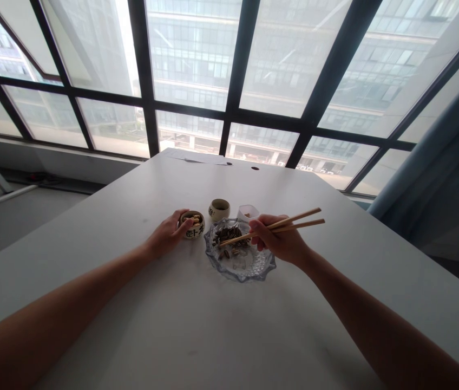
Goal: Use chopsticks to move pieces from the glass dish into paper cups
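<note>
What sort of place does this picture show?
Probably an office or meeting room: the wide white table has two dark holes near its far edge, large dark-framed windows stand beyond it, and a big building shows outside.

My two wooden chopsticks, slanting down, tips over dark seeds heaped in a clear, scalloped glass dish, my small pale cup upright beside it, dark characters outside, tan pieces within

Left hand holds a cup; right hand, 2 chopsticks.
</note>
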`<state>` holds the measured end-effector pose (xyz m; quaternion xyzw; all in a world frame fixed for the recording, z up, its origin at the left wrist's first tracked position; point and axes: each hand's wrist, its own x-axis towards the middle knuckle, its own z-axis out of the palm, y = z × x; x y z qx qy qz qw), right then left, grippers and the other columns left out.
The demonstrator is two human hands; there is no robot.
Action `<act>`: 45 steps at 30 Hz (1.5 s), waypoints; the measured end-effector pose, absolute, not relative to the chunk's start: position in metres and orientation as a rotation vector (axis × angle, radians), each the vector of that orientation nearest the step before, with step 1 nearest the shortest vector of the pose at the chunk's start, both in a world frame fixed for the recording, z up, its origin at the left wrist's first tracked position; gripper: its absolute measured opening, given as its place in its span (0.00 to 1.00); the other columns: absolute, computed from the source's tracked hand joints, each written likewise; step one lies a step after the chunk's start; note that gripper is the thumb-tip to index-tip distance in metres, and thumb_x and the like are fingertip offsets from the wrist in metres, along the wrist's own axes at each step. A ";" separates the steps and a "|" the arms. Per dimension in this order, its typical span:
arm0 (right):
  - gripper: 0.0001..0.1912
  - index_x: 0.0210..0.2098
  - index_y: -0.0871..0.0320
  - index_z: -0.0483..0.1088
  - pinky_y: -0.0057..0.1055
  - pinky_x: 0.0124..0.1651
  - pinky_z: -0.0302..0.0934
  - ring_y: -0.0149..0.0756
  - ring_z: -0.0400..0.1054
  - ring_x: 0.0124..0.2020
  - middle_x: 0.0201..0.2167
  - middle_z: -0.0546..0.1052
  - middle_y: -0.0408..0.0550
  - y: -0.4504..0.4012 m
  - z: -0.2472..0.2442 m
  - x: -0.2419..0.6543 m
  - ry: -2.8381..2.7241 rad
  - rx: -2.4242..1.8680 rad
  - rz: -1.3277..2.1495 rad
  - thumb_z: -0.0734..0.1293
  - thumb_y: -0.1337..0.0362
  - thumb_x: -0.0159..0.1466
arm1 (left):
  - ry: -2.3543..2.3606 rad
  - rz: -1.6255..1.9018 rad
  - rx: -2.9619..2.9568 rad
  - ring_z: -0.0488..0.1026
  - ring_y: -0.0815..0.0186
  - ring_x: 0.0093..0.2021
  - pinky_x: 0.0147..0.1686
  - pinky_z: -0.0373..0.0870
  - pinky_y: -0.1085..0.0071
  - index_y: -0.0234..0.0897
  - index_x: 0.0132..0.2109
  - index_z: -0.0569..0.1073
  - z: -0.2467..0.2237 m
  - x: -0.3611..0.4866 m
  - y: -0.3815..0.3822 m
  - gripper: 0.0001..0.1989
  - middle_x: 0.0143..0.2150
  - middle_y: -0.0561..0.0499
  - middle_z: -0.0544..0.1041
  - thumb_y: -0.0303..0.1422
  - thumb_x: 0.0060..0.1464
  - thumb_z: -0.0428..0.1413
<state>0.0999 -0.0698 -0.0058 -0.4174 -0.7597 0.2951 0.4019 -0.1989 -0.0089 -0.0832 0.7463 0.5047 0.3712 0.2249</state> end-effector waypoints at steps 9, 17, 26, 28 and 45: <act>0.25 0.21 0.59 0.70 0.23 0.17 0.60 0.29 0.68 0.14 0.15 0.73 0.44 -0.078 0.004 0.096 -2.112 -0.988 0.654 0.65 0.49 0.68 | 1.386 1.032 2.059 0.77 0.50 0.51 0.53 0.71 0.56 0.34 0.61 0.67 -0.083 -0.199 -0.008 0.40 0.51 0.39 0.79 0.63 0.58 0.43; 0.27 0.23 0.58 0.67 0.22 0.15 0.59 0.29 0.67 0.13 0.15 0.74 0.44 -0.072 -0.002 0.100 -2.031 -1.046 0.677 0.62 0.42 0.67 | 1.401 0.985 2.086 0.75 0.49 0.54 0.56 0.69 0.53 0.33 0.63 0.65 -0.079 -0.199 -0.010 0.41 0.56 0.37 0.77 0.62 0.59 0.40; 0.27 0.23 0.58 0.68 0.24 0.16 0.58 0.30 0.67 0.15 0.17 0.74 0.45 -0.077 0.005 0.099 -2.088 -1.088 0.700 0.62 0.43 0.67 | 1.399 0.973 2.124 0.75 0.48 0.54 0.55 0.70 0.52 0.33 0.64 0.63 -0.082 -0.199 -0.010 0.44 0.56 0.35 0.76 0.64 0.55 0.46; 0.26 0.22 0.57 0.66 0.24 0.17 0.58 0.29 0.66 0.15 0.16 0.72 0.45 -0.081 0.009 0.096 -2.176 -1.015 0.636 0.61 0.46 0.69 | 1.400 0.979 2.124 0.75 0.48 0.54 0.55 0.70 0.52 0.33 0.64 0.64 -0.083 -0.199 -0.010 0.43 0.56 0.35 0.76 0.63 0.55 0.47; 0.22 0.23 0.57 0.70 0.25 0.20 0.57 0.29 0.64 0.16 0.16 0.73 0.45 -0.075 0.008 0.100 -2.273 -0.876 0.523 0.64 0.50 0.68 | 1.379 0.988 2.126 0.75 0.47 0.55 0.56 0.70 0.50 0.33 0.63 0.63 -0.083 -0.199 -0.010 0.43 0.57 0.34 0.75 0.61 0.52 0.53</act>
